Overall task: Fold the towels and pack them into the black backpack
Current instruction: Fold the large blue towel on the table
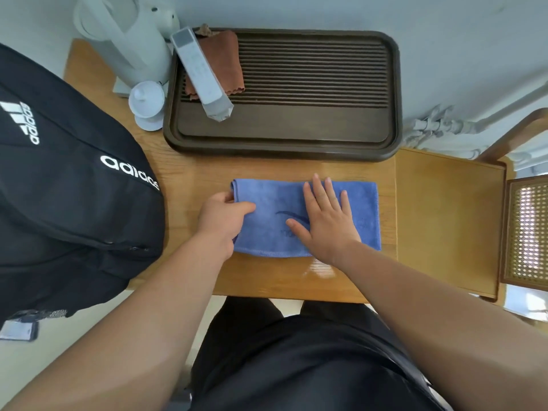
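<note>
A blue towel [275, 200], folded into a wide rectangle, lies on the wooden table [267, 277] in front of me. My left hand [221, 221] pinches its left edge, thumb on top and fingers tucked under the fold. My right hand [324, 218] lies flat on the towel's right half with straight, spread fingers. The black backpack [68, 188] with white lettering stands at the table's left side, its zipper facing me.
A dark wooden slatted tray [296, 137] sits behind the towel, holding a brown cloth [228, 54] and a silver packet [201, 75]. A white kettle [124, 40] and white lidded cup [146, 105] stand at back left. A wooden chair [450, 218] is at right.
</note>
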Motion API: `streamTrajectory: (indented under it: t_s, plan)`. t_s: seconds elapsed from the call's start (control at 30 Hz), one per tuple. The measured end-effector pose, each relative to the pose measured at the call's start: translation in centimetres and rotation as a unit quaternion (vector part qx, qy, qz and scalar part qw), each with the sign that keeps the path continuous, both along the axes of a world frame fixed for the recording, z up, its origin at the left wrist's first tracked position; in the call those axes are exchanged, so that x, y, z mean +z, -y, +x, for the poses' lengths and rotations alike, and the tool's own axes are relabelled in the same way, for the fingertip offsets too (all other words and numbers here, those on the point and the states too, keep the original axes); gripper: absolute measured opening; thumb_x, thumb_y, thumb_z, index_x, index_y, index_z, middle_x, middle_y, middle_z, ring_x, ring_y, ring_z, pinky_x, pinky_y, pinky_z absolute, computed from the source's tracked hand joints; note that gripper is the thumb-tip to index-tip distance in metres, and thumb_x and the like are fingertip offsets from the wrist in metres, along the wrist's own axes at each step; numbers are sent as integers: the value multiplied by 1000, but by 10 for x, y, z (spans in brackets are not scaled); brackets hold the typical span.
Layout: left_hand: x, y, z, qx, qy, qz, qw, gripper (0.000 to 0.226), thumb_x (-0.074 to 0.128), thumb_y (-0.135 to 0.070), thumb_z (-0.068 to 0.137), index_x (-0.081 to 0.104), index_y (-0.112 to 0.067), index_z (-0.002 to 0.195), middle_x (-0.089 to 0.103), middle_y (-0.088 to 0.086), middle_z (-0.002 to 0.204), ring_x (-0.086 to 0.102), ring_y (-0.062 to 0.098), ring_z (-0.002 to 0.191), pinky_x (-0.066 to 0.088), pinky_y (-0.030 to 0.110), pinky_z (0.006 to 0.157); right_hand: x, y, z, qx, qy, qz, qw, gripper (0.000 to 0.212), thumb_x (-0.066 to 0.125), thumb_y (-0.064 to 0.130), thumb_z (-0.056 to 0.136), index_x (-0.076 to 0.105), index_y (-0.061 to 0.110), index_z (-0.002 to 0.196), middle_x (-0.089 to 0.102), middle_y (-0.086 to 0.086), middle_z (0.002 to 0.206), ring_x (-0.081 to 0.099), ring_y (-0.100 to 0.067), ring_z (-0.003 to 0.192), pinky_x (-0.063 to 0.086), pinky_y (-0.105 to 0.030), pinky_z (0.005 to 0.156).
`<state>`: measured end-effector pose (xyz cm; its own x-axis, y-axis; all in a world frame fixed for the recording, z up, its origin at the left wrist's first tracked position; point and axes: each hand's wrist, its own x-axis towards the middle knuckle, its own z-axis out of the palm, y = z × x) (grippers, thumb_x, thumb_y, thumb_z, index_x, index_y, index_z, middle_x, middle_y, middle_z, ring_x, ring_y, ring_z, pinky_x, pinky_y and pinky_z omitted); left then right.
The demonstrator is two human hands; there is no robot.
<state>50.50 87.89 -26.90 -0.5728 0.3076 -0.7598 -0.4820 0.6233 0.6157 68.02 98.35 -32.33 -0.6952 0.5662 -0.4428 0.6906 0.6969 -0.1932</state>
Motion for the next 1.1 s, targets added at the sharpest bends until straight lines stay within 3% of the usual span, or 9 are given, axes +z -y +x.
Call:
streamTrajectory:
  t_s: [0.13, 0.27, 0.43, 0.53, 0.63, 0.7, 0.8, 0.93, 1.1]
  plan:
    - [38, -14, 23, -65, -101, 54, 991, 25, 69, -1, 86, 65, -25, 94, 74, 4, 95, 72, 22, 85, 60, 39, 75, 16, -15, 40, -109, -106, -31, 988, 77, 24, 67, 96, 23, 23, 159, 12, -4, 166, 10, -25, 152, 17, -47, 123]
    - [49, -41, 65, -139, -182, 66, 971, 24, 72, -7, 83, 66, -26, 96, 72, 3, 87, 71, 22, 81, 59, 40, 72, 25, -32, 77, -235, -207, -128, 941, 61, 35, 58, 100, 44, 23, 149, 45, 1, 144, 42, -18, 133, 39, -39, 110]
    - [26, -88, 121, -239, -261, 32, 935, 19, 71, -12, 85, 63, -21, 100, 66, -6, 82, 65, 14, 77, 55, 30, 67, 33, -47, 104, -339, -268, -304, 849, 43, 36, 51, 105, 53, 30, 138, 62, 11, 118, 60, -12, 112, 51, -34, 91]
    - [4, -109, 146, -282, -253, 12, 925, 29, 71, -14, 88, 61, -19, 115, 65, -6, 87, 65, 16, 85, 51, 27, 71, 34, -53, 116, -359, -279, -361, 815, 44, 37, 52, 104, 50, 30, 140, 62, 10, 119, 62, -12, 110, 53, -33, 90]
    - [-10, -118, 161, -355, -206, -27, 912, 44, 68, -28, 94, 55, -15, 134, 67, -2, 99, 63, 16, 97, 50, 29, 85, 32, -58, 125, -348, -255, -377, 819, 47, 39, 55, 102, 44, 32, 143, 64, 7, 114, 63, -13, 104, 55, -43, 93]
    - [-12, -117, 164, -380, -196, -36, 903, 41, 60, -25, 98, 55, -15, 137, 68, -2, 107, 61, 15, 101, 47, 28, 87, 32, -62, 128, -333, -237, -384, 828, 47, 42, 52, 102, 42, 34, 146, 63, 7, 113, 62, -11, 103, 54, -39, 91]
    - [-9, -105, 158, -377, -270, -41, 885, 34, 50, -16, 101, 59, -16, 134, 67, 1, 120, 62, 18, 110, 42, 24, 88, 32, -67, 126, -300, -221, -384, 845, 44, 50, 46, 101, 46, 39, 145, 60, 7, 119, 58, -11, 110, 50, -34, 94]
    - [-12, -79, 143, -371, -388, -26, 843, 35, 59, -10, 94, 62, -12, 128, 63, 7, 123, 61, 25, 111, 45, 31, 95, 25, -69, 112, -228, -167, -335, 899, 45, 55, 48, 98, 53, 37, 141, 53, 2, 128, 55, -17, 109, 48, -33, 93]
    - [-16, -58, 136, -387, -413, -101, 818, 64, 73, -32, 86, 49, -15, 143, 46, 8, 143, 44, 31, 131, 41, 43, 109, 30, -68, 98, -174, -137, -285, 933, 57, 65, 47, 93, 53, 22, 144, 49, 1, 136, 52, -17, 121, 45, -32, 102]
